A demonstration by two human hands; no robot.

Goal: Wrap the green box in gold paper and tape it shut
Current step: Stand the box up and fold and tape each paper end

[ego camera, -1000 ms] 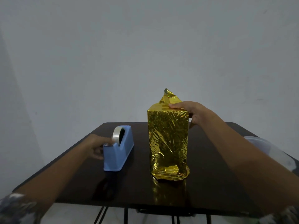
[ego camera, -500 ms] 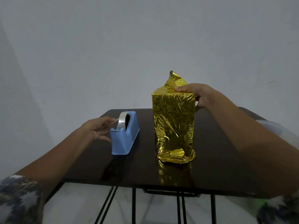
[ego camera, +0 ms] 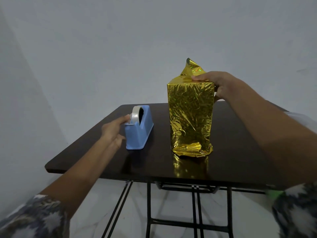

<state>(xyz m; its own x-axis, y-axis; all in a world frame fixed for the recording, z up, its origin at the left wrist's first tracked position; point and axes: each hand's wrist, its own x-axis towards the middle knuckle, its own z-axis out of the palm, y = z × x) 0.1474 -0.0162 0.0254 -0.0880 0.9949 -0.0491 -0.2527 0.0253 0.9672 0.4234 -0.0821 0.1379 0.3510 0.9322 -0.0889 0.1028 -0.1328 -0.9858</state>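
On top of the box [ego camera: 190, 117], the fingers [ego camera: 199, 77] of the right hand [ego camera: 221, 85] lie along the near upper edge. The thumb bends down the right side, so the hand clamps that corner. The box stands upright on the dark glossy table [ego camera: 103, 152], long axis vertical, right of centre. It is sheathed in crinkled, mirror-bright gold paper [ego camera: 188, 148] that bunches at the foot. A loose pointed flap [ego camera: 192, 69] sticks up behind the fingers. To its left, the left hand [ego camera: 113, 131] reaches to a blue plastic tape dispenser [ego camera: 139, 133], forefinger touching the clear tape roll [ego camera: 135, 115]. Whether it pinches the tape end I cannot tell.
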